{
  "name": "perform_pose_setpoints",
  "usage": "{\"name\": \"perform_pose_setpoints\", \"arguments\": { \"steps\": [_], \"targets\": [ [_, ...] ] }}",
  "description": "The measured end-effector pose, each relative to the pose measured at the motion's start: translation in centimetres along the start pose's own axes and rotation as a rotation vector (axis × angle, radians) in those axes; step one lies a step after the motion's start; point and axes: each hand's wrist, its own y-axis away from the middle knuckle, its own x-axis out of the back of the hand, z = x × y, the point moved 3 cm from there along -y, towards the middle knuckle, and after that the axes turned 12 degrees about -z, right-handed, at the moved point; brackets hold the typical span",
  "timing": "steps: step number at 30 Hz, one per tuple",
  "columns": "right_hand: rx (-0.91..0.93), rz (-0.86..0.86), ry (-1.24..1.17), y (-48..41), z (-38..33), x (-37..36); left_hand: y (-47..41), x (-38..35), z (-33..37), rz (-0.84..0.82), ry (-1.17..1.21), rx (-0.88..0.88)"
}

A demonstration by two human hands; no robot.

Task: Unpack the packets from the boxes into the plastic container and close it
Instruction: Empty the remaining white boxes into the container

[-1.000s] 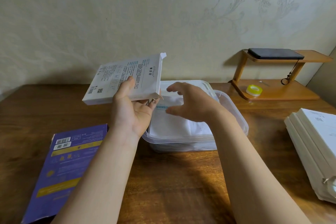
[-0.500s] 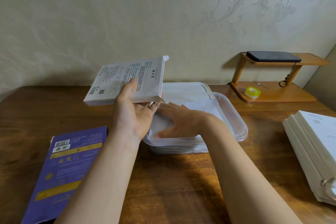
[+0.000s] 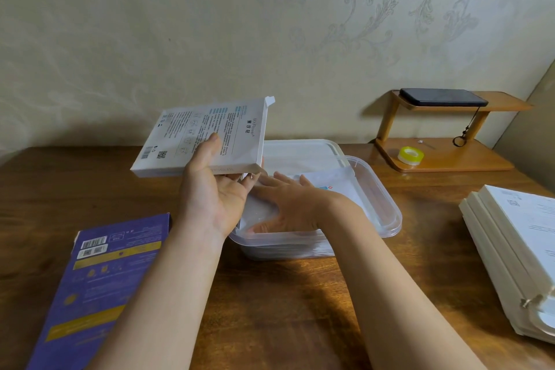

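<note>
Holding flat white cardboard box (image 3: 207, 138), left hand (image 3: 216, 198) grip curled round its edge, over clear plastic container (image 3: 387, 213) on wooden worktop (image 3: 285, 294); right hand (image 3: 288, 207) grip flat, pressing white packets (image 3: 333, 183) inside.

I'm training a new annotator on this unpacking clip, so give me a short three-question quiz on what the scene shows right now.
1. True or false: the left hand grips the flat white cardboard box above the brown wooden table.
2. Where is the right hand? A: on the bare table. B: inside the clear plastic container, fingers straight, on the white packets. C: gripping the box too.
3. What lies on top of the small wooden shelf?
Key: 1 true. 2 B. 3 a black phone.
</note>
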Motion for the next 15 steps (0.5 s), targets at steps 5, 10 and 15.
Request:
{"name": "perform_pose_setpoints", "arguments": {
  "steps": [5,10,15],
  "targets": [
    [0.037,0.076,-0.139,0.8,-0.3,0.6,-0.1,0.1,0.0,0.012,-0.014,0.002],
    [0.123,0.668,-0.844,3.7,0.4,3.5,-0.2,0.1,0.0,-0.011,-0.053,0.001],
    [0.244,0.789,-1.123,5.2,-0.3,5.2,-0.1,-0.3,-0.1,-0.055,-0.095,0.009]
  ]
}}
